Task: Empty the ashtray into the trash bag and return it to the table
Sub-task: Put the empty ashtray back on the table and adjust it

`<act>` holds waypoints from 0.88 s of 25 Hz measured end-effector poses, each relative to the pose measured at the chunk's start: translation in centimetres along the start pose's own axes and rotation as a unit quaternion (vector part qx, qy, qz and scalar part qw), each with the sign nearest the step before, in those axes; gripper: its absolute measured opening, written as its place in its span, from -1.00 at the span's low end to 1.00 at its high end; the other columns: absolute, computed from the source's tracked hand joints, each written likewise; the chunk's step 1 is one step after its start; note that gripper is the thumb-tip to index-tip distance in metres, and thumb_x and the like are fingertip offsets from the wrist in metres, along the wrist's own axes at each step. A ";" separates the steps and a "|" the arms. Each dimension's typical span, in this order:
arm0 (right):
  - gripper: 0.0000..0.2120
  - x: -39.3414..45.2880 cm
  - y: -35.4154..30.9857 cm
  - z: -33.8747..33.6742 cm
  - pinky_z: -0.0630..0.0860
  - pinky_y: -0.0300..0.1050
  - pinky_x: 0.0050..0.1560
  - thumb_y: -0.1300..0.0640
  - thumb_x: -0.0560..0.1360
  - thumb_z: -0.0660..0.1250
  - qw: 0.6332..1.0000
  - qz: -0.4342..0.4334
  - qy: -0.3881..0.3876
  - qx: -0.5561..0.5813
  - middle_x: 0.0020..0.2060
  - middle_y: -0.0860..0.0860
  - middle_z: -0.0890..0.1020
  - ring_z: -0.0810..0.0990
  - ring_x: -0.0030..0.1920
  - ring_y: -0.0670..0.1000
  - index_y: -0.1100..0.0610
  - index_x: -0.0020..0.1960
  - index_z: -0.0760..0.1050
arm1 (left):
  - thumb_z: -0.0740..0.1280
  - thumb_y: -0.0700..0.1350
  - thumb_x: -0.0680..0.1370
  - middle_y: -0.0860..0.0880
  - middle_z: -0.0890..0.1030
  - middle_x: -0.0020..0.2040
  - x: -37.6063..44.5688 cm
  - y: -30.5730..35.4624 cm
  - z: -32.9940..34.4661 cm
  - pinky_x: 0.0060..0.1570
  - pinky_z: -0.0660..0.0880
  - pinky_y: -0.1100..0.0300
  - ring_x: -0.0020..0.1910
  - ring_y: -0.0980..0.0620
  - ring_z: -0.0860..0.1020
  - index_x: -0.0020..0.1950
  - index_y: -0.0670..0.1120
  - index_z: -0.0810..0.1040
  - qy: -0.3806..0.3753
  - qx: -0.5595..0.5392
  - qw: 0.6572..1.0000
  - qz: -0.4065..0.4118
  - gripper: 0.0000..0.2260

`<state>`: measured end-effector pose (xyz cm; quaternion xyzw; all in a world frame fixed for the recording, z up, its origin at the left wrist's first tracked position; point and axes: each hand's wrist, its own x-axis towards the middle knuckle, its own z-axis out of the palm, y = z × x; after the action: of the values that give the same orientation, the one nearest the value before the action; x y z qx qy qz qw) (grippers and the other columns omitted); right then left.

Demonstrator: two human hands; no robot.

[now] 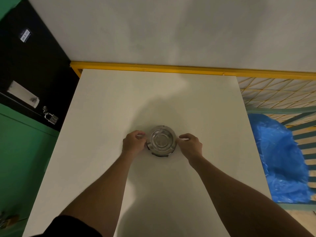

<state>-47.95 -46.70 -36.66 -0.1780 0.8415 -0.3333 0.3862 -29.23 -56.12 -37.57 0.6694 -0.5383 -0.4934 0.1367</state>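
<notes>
I see the ashtray standing on the white surface, and its bowl looks empty. My left hand and right hand flank it, fingers curled at the rim; I cannot tell if they grip it. Released carelessly, it could slide or tip. The trash bag hangs at the right.

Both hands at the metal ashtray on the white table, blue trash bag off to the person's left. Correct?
Not quite: the blue trash bag is to the person's right, beside the table's right edge, as the head view shows. The rest holds: left hand and right hand flank the metal ashtray on the white table.
</notes>
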 end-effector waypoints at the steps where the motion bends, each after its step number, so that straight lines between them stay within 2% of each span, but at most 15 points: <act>1: -0.92 0.0 0.0 0.0 0.41 -0.26 -0.37 -0.04 0.42 0.42 1.000 -0.003 -0.004 0.003 -0.23 -0.10 0.66 0.58 -0.23 -0.14 -0.07 -0.10 0.62 | 0.41 -0.10 0.40 -0.03 0.71 -0.20 -0.1 0.0 0.0 -0.05 0.64 -0.05 -0.28 -0.10 0.68 -0.07 0.08 0.66 -0.003 -0.001 1.000 0.001 -0.86; 8: -0.92 0.1 -0.2 0.1 0.40 -0.28 -0.41 0.11 0.43 0.41 1.000 -0.002 -0.011 0.005 -0.31 -0.13 0.66 0.58 -0.27 -0.13 -0.06 -0.16 0.65 | 0.47 -0.10 0.38 -0.11 0.73 -0.11 -0.2 0.3 0.3 0.06 0.61 -0.04 -0.08 -0.16 0.69 0.02 0.02 0.70 -0.017 -0.002 1.000 -0.001 -0.78; 22: -0.83 0.0 -0.1 0.1 0.38 -0.29 -0.39 0.14 0.41 0.42 1.000 -0.005 -0.006 0.000 -0.36 -0.17 0.64 0.56 -0.28 -0.16 -0.11 -0.28 0.61 | 0.49 -0.09 0.40 -0.12 0.73 -0.11 -0.2 0.1 0.4 0.05 0.61 -0.03 -0.11 -0.16 0.68 0.03 0.00 0.69 -0.011 0.002 1.000 0.007 -0.78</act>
<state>-47.85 -46.85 -36.65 -0.1837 0.8382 -0.3345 0.3895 -29.57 -55.86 -37.63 0.6603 -0.5453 -0.4989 0.1331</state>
